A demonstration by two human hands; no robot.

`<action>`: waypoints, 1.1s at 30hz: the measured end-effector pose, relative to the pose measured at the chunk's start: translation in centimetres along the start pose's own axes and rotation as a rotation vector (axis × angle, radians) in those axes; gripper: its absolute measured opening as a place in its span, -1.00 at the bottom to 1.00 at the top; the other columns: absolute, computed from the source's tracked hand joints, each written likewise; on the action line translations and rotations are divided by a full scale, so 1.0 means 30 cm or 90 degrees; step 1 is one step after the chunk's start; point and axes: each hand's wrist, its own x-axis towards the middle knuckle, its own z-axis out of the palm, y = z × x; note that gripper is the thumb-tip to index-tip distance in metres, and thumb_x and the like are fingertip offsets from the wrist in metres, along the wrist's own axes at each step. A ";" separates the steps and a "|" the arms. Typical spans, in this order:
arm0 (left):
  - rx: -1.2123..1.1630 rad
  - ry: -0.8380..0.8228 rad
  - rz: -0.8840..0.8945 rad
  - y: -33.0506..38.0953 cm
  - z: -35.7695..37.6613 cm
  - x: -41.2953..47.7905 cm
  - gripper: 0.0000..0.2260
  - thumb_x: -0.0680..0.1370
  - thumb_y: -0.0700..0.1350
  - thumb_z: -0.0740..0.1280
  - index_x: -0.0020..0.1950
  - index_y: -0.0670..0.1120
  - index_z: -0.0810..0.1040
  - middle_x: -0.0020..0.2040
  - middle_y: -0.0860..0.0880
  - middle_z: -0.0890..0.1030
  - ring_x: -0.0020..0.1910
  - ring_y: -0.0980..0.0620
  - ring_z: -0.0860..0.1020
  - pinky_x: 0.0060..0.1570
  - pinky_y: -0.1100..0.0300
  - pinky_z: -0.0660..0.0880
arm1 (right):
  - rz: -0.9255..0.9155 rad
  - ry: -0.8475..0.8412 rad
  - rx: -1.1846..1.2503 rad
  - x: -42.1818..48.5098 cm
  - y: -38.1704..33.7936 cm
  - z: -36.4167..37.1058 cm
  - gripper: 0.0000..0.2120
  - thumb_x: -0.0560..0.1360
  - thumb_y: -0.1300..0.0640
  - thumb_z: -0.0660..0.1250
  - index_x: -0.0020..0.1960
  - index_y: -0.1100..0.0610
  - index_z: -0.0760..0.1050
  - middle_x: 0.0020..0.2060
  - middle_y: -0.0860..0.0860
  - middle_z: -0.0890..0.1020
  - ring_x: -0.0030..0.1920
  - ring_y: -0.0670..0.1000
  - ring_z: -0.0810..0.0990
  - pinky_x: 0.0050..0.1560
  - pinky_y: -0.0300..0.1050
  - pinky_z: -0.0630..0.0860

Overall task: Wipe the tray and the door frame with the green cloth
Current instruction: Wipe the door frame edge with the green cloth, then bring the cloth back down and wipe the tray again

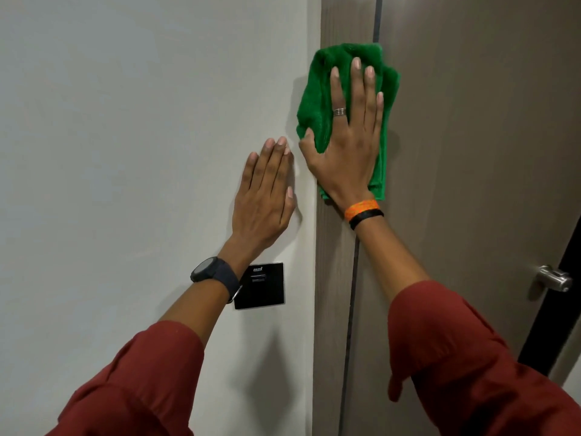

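The green cloth point(317, 99) is folded and pressed flat against the brown wooden door frame point(333, 278), overlapping the dark gap between frame and door. My right hand point(349, 146) lies spread over the cloth with fingers pointing up and pins it to the frame. Flat on the white wall just left of the frame rests my left hand point(267, 190), fingers together, holding nothing. No tray is in view.
A black square wall switch plate point(261, 286) sits on the white wall point(125, 152) below my left wrist. The brown door point(487, 152) fills the right side, with a metal door handle point(553, 278) at its right edge beside a dark opening.
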 end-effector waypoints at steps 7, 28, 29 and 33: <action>-0.057 -0.073 0.045 0.006 -0.015 -0.118 -0.42 0.68 -0.10 0.07 0.68 -0.26 0.07 0.69 -0.22 0.13 0.69 -0.17 0.07 0.68 -0.10 -0.03 | 0.047 -0.113 -0.001 -0.508 0.002 -0.057 -0.24 0.59 -0.09 0.31 0.67 0.15 0.11 0.67 0.26 0.14 0.71 0.22 -0.03 0.73 0.24 -0.07; -0.165 -0.418 -0.136 0.153 -0.280 -1.081 -0.45 0.69 -0.09 0.05 0.67 -0.24 0.14 0.68 -0.17 0.18 0.68 -0.13 0.12 0.68 0.01 -0.06 | 0.458 -0.460 0.218 -1.301 -0.223 -0.396 -0.64 0.62 0.44 0.34 0.38 0.23 0.57 0.23 0.11 0.52 0.30 -0.17 0.46 0.40 -0.34 0.42; -0.167 -0.452 -0.150 0.159 -0.296 -1.143 -0.45 0.69 -0.09 0.04 0.67 -0.25 0.14 0.68 -0.17 0.19 0.68 -0.13 0.13 0.68 0.01 -0.07 | 0.525 -0.481 0.247 -1.345 -0.255 -0.413 -0.68 0.64 0.41 0.32 0.34 0.18 0.58 0.21 0.06 0.50 0.23 -0.31 0.45 0.29 -0.51 0.40; -0.161 -0.534 -0.179 0.193 -0.351 -1.432 -0.44 0.67 -0.11 0.10 0.66 -0.27 0.17 0.66 -0.20 0.22 0.66 -0.16 0.18 0.67 0.02 -0.09 | 0.726 -0.557 0.289 -1.572 -0.384 -0.457 -0.80 0.69 0.23 0.32 0.08 -0.08 0.51 0.09 -0.13 0.45 0.05 -0.29 0.54 0.02 -0.47 0.50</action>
